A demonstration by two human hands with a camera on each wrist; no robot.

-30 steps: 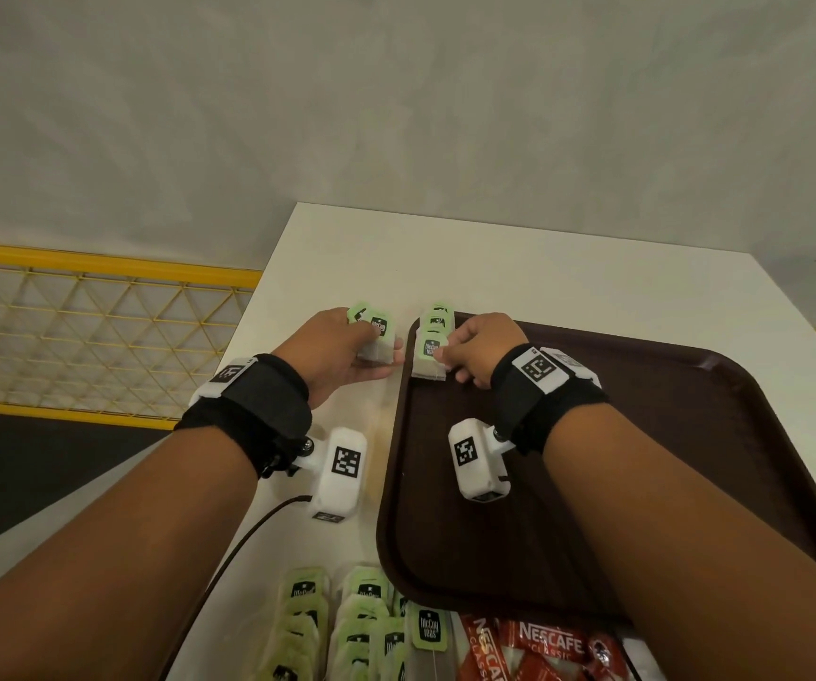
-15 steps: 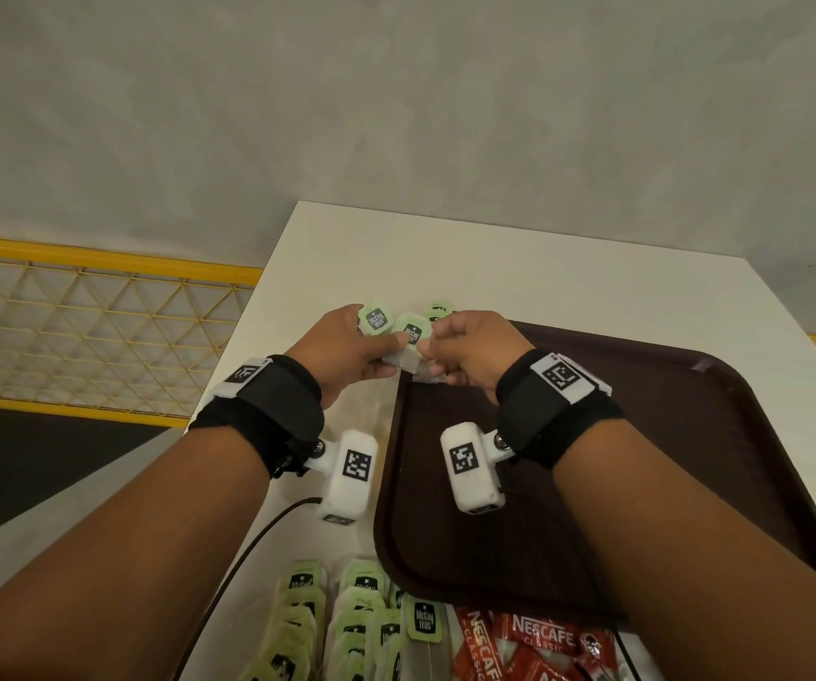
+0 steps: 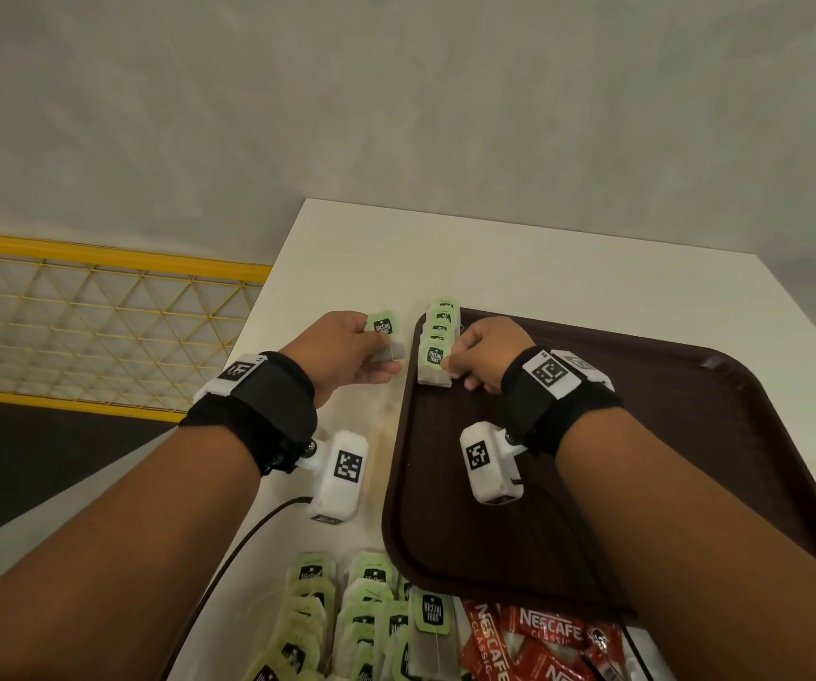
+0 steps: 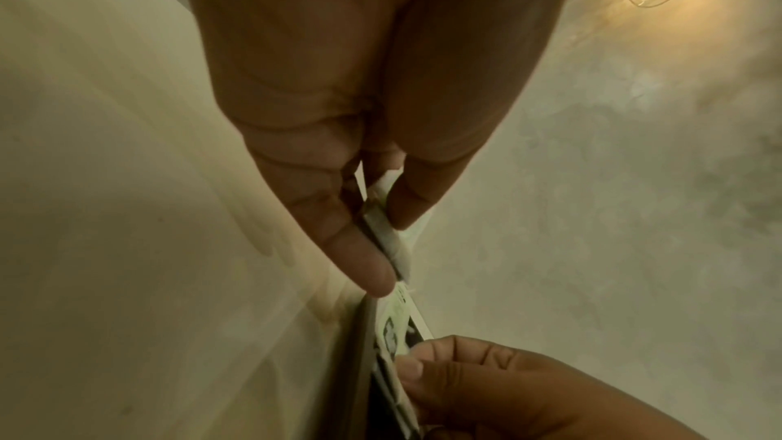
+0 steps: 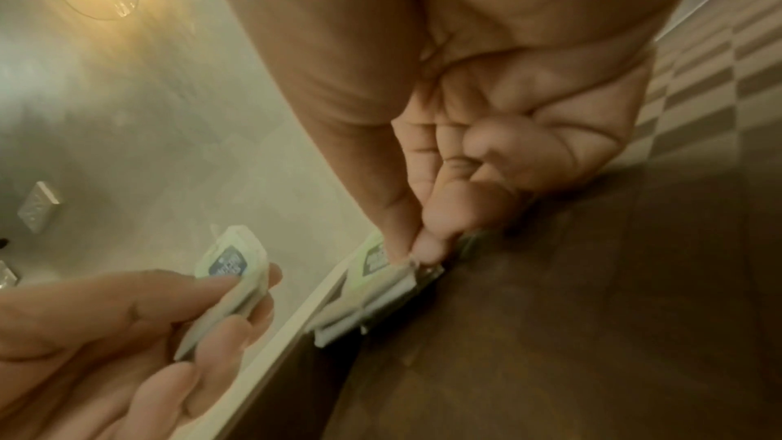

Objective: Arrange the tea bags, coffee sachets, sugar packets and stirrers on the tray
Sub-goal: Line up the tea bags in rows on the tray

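Tea bags [image 3: 385, 338] sit pinched between the left hand's [image 3: 342, 353] thumb and fingers, left of the tray [image 3: 720, 435]. The right hand [image 3: 487, 353] pinches the nearest bag of a row [image 3: 438, 344] lying in the tray's far left corner. More tea bags [image 3: 347, 621] and red coffee sachets [image 3: 533, 641] lie on the table [image 3: 543, 277], near the tray's near edge.

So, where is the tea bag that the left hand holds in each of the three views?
Head view: the held tea bag is left of centre, in the left hand, just outside the tray.
Left wrist view: it sits in the middle, edge-on between thumb and finger.
Right wrist view: it is at lower left.
Shared landmark: the row of tea bags at the tray's edge.
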